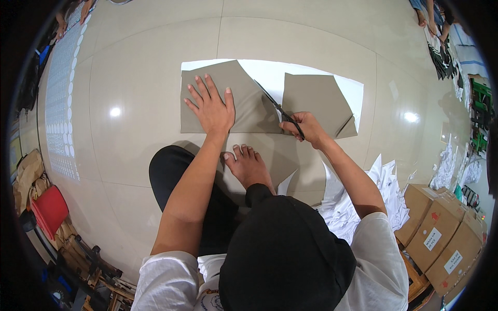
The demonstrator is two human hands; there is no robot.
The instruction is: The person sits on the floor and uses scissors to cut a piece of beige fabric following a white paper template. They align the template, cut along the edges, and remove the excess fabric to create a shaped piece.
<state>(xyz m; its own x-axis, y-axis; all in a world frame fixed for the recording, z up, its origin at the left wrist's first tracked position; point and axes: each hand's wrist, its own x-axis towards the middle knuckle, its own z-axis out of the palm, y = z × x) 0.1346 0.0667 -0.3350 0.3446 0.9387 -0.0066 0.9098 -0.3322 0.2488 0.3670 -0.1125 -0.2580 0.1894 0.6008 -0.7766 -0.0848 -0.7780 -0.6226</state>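
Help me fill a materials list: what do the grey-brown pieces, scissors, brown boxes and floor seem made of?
Grey-brown pieces: probably matte fabric; soft creases show.
Scissors: dark, probably metal blades by their slim shape; handle material unclear.
Brown boxes: likely matte cardboard, by their plain brown faces.
Floor: likely glossy ceramic tile; joint lines and mirrored lights show.

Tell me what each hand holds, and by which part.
Right hand: scissors, by the handles. Left hand: nothing held, spread on the taupe sheet.

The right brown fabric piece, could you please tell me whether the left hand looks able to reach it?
Probably not directly: the left hand rests on the left piece, and the scissors in the right hand lie between it and the right piece.
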